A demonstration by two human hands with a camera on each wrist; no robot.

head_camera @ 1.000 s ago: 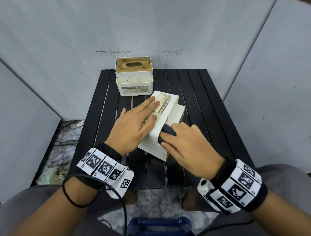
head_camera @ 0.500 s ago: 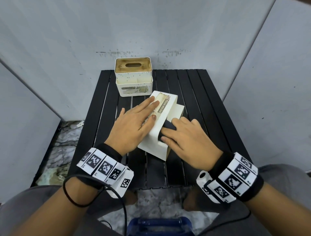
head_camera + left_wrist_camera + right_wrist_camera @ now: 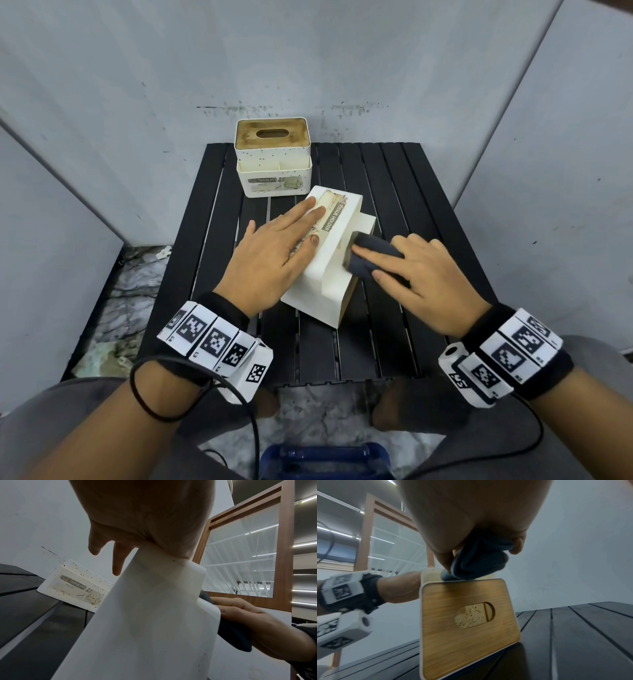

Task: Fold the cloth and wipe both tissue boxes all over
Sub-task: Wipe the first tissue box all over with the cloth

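A white tissue box [image 3: 325, 284] lies on its side in the middle of the black slatted table [image 3: 404, 192], its wooden lid [image 3: 467, 626] facing right. My left hand [image 3: 274, 253] lies flat on its labelled upper face, fingers straight. My right hand [image 3: 414, 270] grips a folded dark blue cloth [image 3: 368, 255] and presses it against the box's raised side, by the lid edge. The cloth [image 3: 477, 562] bunches between thumb and fingers in the right wrist view. A second white speckled tissue box [image 3: 274, 161] stands upright at the table's back, untouched.
Grey walls close in the table at the back and on both sides. Marble floor shows to the left of the table and below its near edge. A blue object [image 3: 325, 459] sits on the floor between my knees. Bare slats lie to the right of the boxes.
My right hand has slid the cloth along the box's side, away from me and to the right. The left hand and the box have stayed in place.
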